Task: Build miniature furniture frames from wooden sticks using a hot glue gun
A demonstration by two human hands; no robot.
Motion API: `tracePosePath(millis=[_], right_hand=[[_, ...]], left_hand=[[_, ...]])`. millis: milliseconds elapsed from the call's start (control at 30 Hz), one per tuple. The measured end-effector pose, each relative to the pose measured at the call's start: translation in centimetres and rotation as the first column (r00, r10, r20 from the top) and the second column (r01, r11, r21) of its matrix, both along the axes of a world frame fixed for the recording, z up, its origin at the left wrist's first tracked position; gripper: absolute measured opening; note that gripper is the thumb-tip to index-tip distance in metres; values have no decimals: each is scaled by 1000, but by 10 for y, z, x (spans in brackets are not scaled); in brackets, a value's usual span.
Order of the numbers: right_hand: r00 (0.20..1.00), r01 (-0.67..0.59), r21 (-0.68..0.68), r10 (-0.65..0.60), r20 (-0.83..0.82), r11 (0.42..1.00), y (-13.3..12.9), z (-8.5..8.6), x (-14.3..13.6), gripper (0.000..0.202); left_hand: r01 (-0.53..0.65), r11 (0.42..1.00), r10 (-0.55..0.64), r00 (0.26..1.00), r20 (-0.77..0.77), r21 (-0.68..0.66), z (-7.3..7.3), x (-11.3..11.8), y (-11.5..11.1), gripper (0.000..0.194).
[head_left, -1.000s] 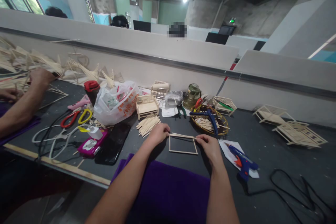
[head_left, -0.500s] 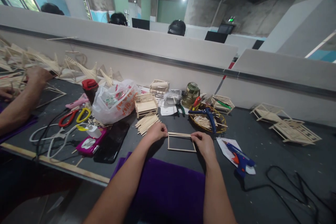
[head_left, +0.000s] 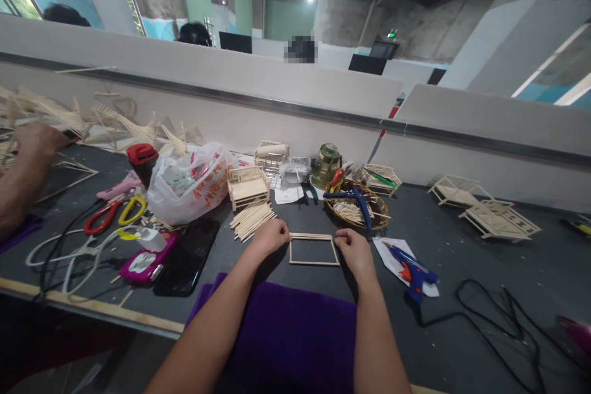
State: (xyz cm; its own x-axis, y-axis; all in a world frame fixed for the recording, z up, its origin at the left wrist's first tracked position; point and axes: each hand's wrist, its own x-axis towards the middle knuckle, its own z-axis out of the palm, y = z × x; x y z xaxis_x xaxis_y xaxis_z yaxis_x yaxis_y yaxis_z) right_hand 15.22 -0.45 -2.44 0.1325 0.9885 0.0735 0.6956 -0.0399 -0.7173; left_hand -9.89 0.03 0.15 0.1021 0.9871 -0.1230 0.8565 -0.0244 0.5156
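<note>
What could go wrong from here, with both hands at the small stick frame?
The thin frame might skew if the left hand at its corner nudges it. The right hand could bump the nearby glue gun, which may be hot. The loose sticks piled near the left hand might scatter if brushed.

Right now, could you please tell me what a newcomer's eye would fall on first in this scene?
Probably the white plastic bag with orange print, bulging on the dark table left of the pile of wooden sticks. Next might come the blue glue gun, lying partly on white paper to the right of the right hand. The thin rectangular stick frame between the two hands would likely follow.
</note>
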Motion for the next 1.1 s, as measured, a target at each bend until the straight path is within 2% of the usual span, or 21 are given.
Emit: tracePosePath(millis=[233,533,1100], right_hand=[[1000,1,-36,-1,-1,999,1,3,-4,26],[999,51,-48,-51,4,998,0,6,-8,26],[998,63,-56,-63,9,996,0,8,-10,22]], left_hand=[[-22,1000,22,1000,-18,1,-2,3,1,19],[-46,997,46,999,1,69,-4,7,1,16],[-20,1000,19,999,40,23,-1,2,2,20]])
